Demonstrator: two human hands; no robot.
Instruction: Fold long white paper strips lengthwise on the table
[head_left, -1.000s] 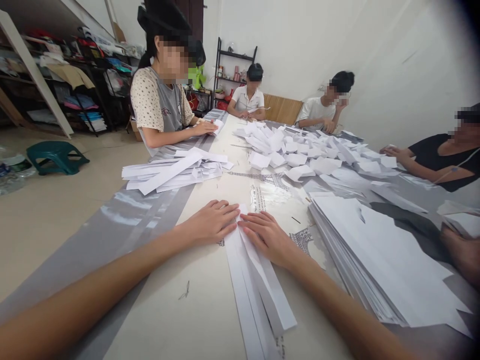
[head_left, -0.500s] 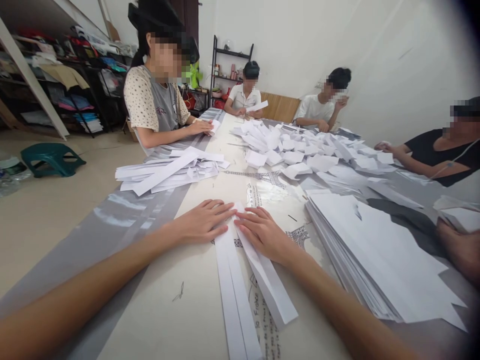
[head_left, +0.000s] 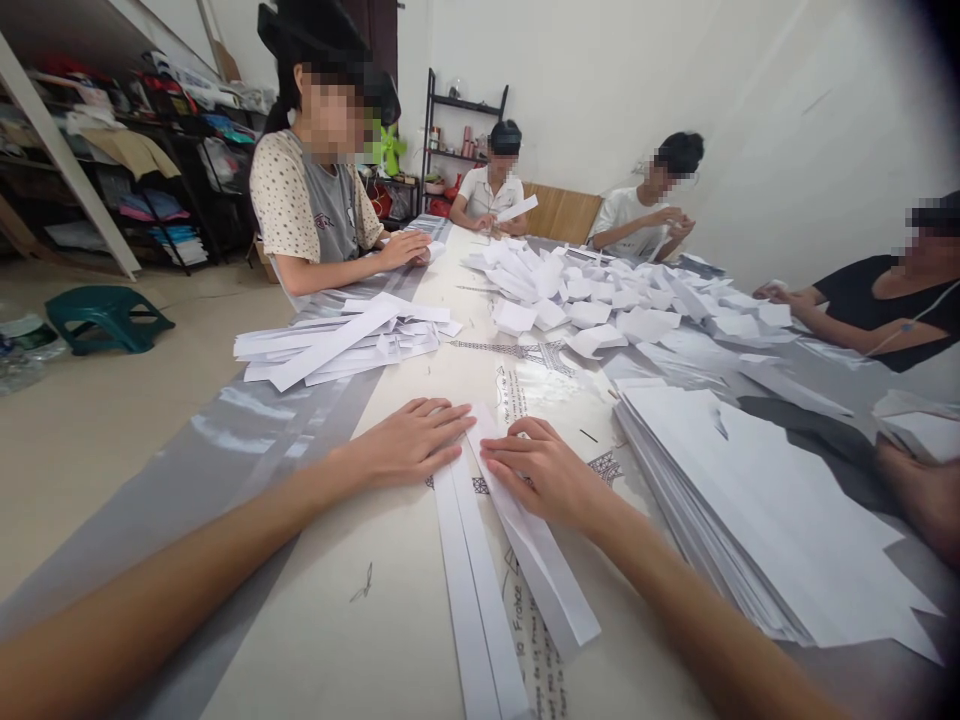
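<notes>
Two long white paper strips lie on the table before me, meeting at their far ends in a narrow V. My left hand [head_left: 411,440] rests flat, fingers stretched, over the far end of the left paper strip [head_left: 476,590], which has a lengthwise line down its middle. On the right paper strip [head_left: 544,560], my right hand [head_left: 546,468] touches the upper part with its fingertips, the fingers bent a little and not wrapped round it. The right strip looks creased along its length, and its near end lifts slightly off the table.
A thick stack of white paper [head_left: 765,500] stands to the right. Loose paper strips [head_left: 345,345] are heaped at the left edge. Many folded paper pieces [head_left: 585,295] cover the far table [head_left: 315,620]. Several people sit around it; a green stool [head_left: 109,318] stands on the floor.
My right hand has drawn slightly right and its fingers have bent more, moving away from the left hand's fingertips. My left hand stays in place. A far person's hands have come together lower.
</notes>
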